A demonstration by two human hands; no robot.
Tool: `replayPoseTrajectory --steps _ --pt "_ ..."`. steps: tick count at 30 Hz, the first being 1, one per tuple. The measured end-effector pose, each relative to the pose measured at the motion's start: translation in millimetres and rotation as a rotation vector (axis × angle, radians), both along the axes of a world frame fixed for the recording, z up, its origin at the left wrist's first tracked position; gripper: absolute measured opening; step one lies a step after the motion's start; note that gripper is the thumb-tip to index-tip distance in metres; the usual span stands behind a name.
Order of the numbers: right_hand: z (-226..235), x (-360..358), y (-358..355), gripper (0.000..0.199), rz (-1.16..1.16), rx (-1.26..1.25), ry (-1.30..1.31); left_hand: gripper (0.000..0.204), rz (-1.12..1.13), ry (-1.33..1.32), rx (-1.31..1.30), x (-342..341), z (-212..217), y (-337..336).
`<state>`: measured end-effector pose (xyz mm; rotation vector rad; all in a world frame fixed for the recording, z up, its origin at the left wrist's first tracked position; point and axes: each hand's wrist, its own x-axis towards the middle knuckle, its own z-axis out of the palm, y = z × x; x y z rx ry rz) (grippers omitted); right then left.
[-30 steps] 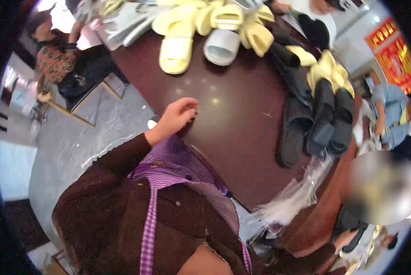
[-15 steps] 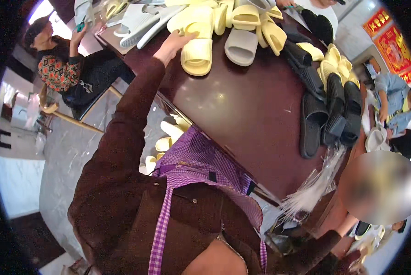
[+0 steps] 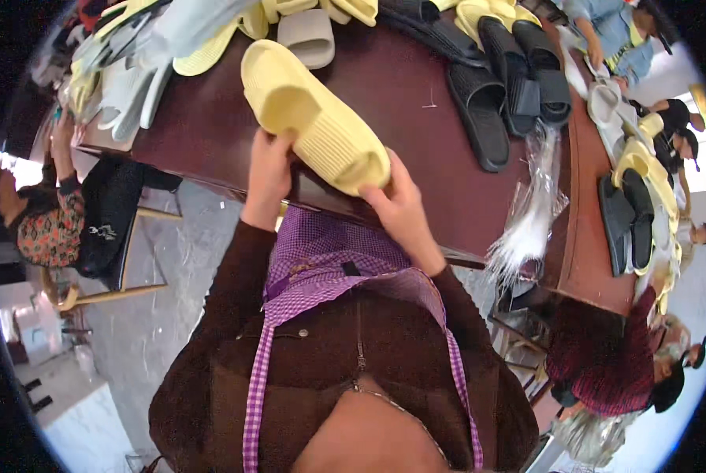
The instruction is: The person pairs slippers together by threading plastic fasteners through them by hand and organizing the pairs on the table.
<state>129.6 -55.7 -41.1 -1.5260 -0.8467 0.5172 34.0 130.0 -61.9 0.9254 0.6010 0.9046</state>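
Observation:
Between my two hands is a yellow slide slipper (image 3: 329, 138), held tilted above the near edge of the dark red table (image 3: 416, 118). My left hand (image 3: 270, 169) grips its side by the strap, thumb toward the foot opening. My right hand (image 3: 396, 201) is closed round its lower right end, with the thumb on top. Behind the slipper sits a grey slide (image 3: 306, 39), and more yellow slides (image 3: 207, 51) lie at the back left. None of these touches my hands.
Black slides (image 3: 479, 118) lie on the right of the table, beside a bundle of clear plastic strips (image 3: 522, 213). Pale grey slippers (image 3: 128, 94) are piled at the back left. A person in a patterned top (image 3: 53, 225) sits at the left; other people work along the right side.
A yellow slipper has come off the back of the table toward me in my left hand. My right hand has swung in from the far right and taken hold of it too. My view has shifted.

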Motion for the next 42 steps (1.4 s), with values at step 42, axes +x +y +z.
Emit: replayPoseTrajectory --steps 42 --pt "40 204 -9 0.026 -0.392 -0.253 -0.782 0.044 -0.246 0.543 0.945 29 -13 -6"
